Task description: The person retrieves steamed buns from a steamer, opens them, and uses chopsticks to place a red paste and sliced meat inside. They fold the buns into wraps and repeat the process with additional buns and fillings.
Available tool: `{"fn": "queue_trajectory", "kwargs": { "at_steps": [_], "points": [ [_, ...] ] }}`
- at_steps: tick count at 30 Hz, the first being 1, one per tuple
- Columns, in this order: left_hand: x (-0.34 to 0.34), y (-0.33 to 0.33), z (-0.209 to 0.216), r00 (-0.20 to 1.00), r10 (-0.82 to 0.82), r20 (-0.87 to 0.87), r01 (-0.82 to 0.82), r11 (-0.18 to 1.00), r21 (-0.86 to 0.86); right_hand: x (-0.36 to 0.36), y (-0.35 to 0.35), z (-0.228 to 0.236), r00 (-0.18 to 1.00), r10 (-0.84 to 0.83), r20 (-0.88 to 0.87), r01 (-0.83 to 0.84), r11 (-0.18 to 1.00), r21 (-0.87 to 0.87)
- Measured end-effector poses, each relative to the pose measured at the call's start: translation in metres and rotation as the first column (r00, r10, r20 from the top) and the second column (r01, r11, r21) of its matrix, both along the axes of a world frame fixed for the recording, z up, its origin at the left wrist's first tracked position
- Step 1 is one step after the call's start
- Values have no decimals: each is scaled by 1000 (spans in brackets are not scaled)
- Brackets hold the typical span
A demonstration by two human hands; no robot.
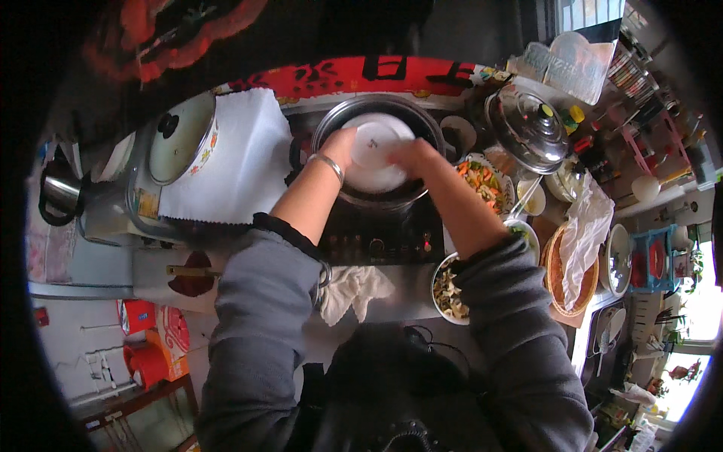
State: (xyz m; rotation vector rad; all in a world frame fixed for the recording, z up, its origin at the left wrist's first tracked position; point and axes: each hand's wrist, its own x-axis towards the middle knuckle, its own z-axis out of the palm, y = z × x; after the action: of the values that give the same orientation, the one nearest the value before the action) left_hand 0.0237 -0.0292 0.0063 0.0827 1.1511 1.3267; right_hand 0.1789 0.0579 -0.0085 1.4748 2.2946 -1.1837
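Over a large steel pot [325, 124] on the black cooktop [354, 226], my two hands hold a round white dish [382, 139] with a small dark mark at its middle. My left hand [340, 149], below a silver bracelet, grips the dish's left side. On the opposite side my right hand [414, 157] is closed at its edge, slightly blurred. More white shows below the dish, inside the pot's rim; I cannot tell whether it is a second dish. The pot's contents are mostly hidden.
Right of the pot are a steel lid [527, 128], a plate of sliced vegetables [486, 181], a bowl of chopped mushrooms [449, 294] and a wicker basket [557, 290] with a plastic bag. A cloth [354, 294] lies at the counter's front. A lidded floral pot [182, 139] stands left.
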Motion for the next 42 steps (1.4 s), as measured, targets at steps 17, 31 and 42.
{"fn": "queue_trajectory", "kwargs": {
  "at_steps": [17, 31, 42],
  "points": [
    [2, -154, 155, 925, 354, 138, -379, 832, 406, 47, -84, 110, 599, 448, -664, 170, 739, 652],
    [22, -388, 76, 667, 709, -227, -643, 702, 305, 21, -24, 21, 595, 736, 324, -796, 595, 110],
    [48, -422, 51, 799, 593, 97, -596, 760, 261, -6, -23, -3, 886, -464, -9, 438, 842, -315]
  ]
}}
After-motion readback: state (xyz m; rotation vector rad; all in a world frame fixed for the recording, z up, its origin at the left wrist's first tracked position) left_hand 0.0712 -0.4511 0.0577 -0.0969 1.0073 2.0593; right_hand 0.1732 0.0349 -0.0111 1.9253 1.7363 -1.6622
